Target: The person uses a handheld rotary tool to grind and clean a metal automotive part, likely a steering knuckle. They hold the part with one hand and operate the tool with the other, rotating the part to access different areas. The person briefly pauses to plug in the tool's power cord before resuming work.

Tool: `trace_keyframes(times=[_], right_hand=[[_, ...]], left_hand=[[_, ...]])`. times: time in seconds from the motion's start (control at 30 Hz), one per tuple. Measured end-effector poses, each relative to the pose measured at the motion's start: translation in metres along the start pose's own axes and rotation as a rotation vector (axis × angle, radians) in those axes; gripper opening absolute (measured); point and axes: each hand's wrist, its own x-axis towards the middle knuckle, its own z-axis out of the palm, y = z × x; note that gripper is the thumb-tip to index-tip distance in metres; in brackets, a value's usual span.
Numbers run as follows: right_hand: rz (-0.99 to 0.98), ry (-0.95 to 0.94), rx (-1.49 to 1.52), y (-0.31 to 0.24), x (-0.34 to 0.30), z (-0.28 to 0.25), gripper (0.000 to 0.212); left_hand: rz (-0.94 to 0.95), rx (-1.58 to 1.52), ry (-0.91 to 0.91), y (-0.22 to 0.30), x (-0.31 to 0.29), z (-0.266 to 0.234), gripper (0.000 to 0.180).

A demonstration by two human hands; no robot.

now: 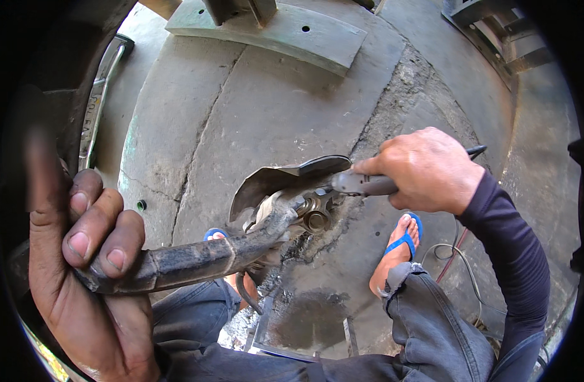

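Note:
My left hand point(98, 254) is wrapped round the end of a thick black metal bar point(196, 261), its index finger stretched up and blurred near the rim. The bar slopes up to the right and meets a metal joint point(314, 216) with rounded, worn fittings. Behind the joint curves a thin dark metal shield point(260, 184). My right hand point(435, 169) grips a grey hand tool point(368, 184), its blunt front end close against the top of the joint. I cannot tell what kind of tool it is, nor whether it touches the metal.
A flat grey metal plate point(273, 32) with a hole stands ahead on cracked concrete point(241, 114). A dark metal frame point(496, 38) is at far right. Cables point(464, 261) lie beside my right foot in a blue sandal point(403, 242). A small dark ring point(141, 205) lies left.

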Motion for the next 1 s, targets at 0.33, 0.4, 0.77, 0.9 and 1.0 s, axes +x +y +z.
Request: trace_keyframes(times=[0.33, 0.4, 0.77, 0.9, 1.0], right_hand=[[0.005, 0.077, -0.04, 0.001, 0.002, 0.011, 0.054], [-0.003, 0.069, -0.044, 0.002, 0.004, 0.009, 0.056], [0.026, 0.058, -0.036, -0.001, 0.002, 0.01, 0.058], [0.115, 0.068, -0.107, -0.003, 0.001, 0.005, 0.055], [-0.003, 0.056, -0.031, -0.007, 0.004, 0.008, 0.053]], left_hand=[[-0.063, 0.033, -0.002, 0.006, 0.004, -0.001, 0.023], [-0.079, 0.013, 0.003, 0.007, 0.003, -0.004, 0.023], [-0.115, -0.123, -0.012, 0.008, 0.0, -0.009, 0.031], [-0.054, -0.089, -0.058, 0.006, -0.003, -0.015, 0.037], [-0.063, -0.075, -0.118, 0.007, -0.003, -0.018, 0.037]])
